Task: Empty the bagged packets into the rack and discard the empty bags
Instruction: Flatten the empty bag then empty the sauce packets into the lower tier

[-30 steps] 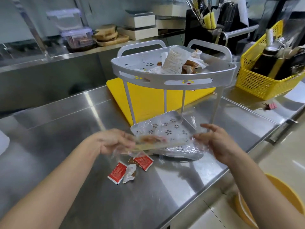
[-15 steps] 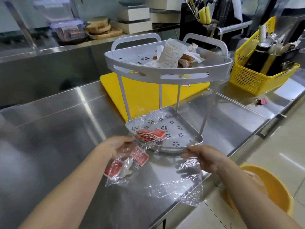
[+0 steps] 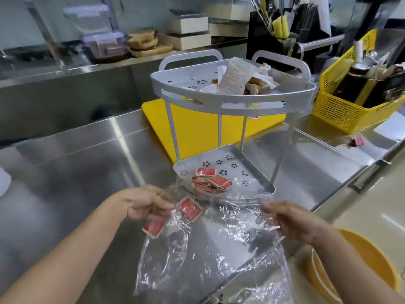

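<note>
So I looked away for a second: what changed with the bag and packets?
The red packets tipped from the clear bag into the rack's lower tray. Both hands, left hand and right hand, pulled the bag back, still gripping it. Two packets stayed on the counter.

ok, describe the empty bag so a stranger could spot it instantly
Start at the steel counter, then the grey two-tier rack on it. In front of its lower tray, the left hand and right hand stretch a crinkled clear plastic bag. Unlike the red packets nearby, it is see-through.
</note>
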`<control>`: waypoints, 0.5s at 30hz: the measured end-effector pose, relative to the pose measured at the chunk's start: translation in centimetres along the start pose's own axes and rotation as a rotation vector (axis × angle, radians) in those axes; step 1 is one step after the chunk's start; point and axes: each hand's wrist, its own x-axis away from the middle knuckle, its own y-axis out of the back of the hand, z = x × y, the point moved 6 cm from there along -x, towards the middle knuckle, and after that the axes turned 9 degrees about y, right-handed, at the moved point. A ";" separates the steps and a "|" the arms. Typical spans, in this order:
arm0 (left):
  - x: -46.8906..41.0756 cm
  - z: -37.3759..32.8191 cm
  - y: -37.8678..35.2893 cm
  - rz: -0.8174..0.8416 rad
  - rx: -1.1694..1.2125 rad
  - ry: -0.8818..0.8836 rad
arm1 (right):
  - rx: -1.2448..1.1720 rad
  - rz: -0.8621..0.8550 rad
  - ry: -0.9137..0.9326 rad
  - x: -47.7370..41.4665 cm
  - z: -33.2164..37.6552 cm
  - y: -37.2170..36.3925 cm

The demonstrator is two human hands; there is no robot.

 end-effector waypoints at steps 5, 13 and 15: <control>-1.9 2.7 0.0 0.016 0.236 0.022 | -0.011 -0.151 -0.122 -0.7 -2.1 1.3; -2.7 -2.1 -1.2 -0.278 0.369 -0.055 | -0.155 -0.304 -0.001 -1.7 1.6 0.1; -0.9 -4.7 -0.5 -0.349 0.361 -0.249 | -0.132 -0.297 0.106 -1.4 3.9 -0.2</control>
